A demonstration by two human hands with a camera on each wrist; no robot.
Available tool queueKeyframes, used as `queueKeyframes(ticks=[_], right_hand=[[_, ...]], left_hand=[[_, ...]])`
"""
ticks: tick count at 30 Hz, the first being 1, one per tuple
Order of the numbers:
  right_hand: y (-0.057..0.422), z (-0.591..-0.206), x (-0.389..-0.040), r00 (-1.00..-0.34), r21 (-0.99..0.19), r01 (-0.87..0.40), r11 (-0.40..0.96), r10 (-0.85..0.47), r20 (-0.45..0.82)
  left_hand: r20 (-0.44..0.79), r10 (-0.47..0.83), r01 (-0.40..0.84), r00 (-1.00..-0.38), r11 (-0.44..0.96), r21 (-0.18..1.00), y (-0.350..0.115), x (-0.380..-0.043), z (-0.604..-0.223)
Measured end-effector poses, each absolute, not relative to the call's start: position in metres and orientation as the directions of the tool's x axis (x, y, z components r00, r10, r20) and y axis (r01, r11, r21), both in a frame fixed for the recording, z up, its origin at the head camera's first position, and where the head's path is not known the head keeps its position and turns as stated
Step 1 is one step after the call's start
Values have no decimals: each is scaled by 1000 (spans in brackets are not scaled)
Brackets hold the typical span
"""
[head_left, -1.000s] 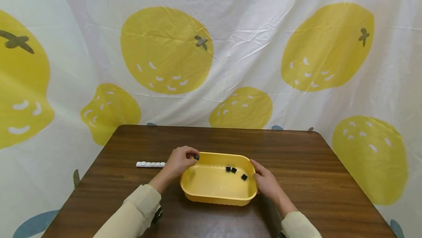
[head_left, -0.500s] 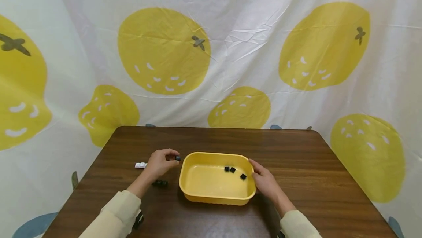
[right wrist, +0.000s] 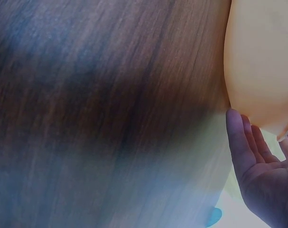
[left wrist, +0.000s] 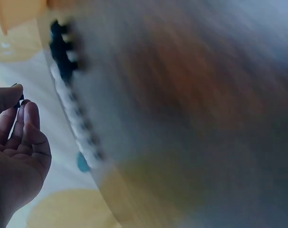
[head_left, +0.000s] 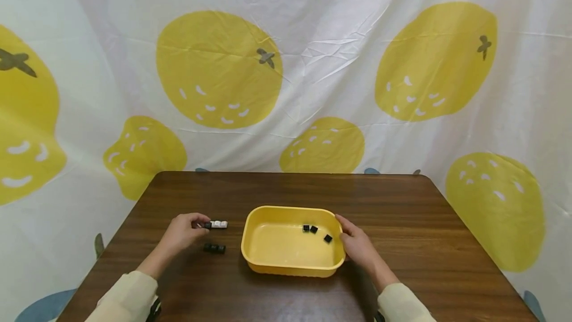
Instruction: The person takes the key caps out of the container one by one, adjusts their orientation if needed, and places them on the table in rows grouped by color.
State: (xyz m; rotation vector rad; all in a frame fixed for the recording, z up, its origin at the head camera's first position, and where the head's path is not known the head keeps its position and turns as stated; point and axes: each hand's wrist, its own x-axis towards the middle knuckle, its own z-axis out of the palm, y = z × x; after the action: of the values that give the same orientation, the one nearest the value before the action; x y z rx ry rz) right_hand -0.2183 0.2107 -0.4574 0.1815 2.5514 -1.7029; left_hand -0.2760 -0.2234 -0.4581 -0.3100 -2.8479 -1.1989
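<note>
My left hand [head_left: 180,233] pinches a small black keycap [head_left: 207,225] between thumb and fingertips, in front of a row of white keycaps [head_left: 219,224]. The hand covers part of that row in the head view; more of the white row shows, blurred, in the left wrist view. Nearer to me lies a short row of black keycaps [head_left: 214,248]. My right hand [head_left: 361,248] grips the right end of a yellow plastic tub [head_left: 290,271], fingers along its outer wall [right wrist: 257,61] and thumb at the rim. Inside the tub, towards the right, lie 3 loose black keycaps [head_left: 314,229].
Everything stands on a brown wood-grain table [head_left: 402,213]. Behind it hangs a white curtain with yellow lemons [head_left: 219,69], reaching down past the table's far edge.
My left hand has carried the black keycap from over the tub's left rim leftward to the white row, uncovering the black row. The right hand stays on the tub.
</note>
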Motion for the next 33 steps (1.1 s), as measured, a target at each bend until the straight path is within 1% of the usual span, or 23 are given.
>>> queueKeyframes(ticks=[5,9,18,33], right_hand=[[211,-457,-218,-991,-907,137,398,59,-124],[211,-457,-218,-991,-909,134,396,62,-119],[210,-457,-218,-991,-904,132,405,59,-119],[211,-458,-217,-990,-909,144,391,50,-136]], left_hand=[[87,172,187,-981,729,658,-243,-271,-467],[83,197,203,-977,726,657,-251,-271,-475],[70,248,230,-966,706,670,-247,-269,-489],[42,264,220,-964,694,686,-244,-265,-488]])
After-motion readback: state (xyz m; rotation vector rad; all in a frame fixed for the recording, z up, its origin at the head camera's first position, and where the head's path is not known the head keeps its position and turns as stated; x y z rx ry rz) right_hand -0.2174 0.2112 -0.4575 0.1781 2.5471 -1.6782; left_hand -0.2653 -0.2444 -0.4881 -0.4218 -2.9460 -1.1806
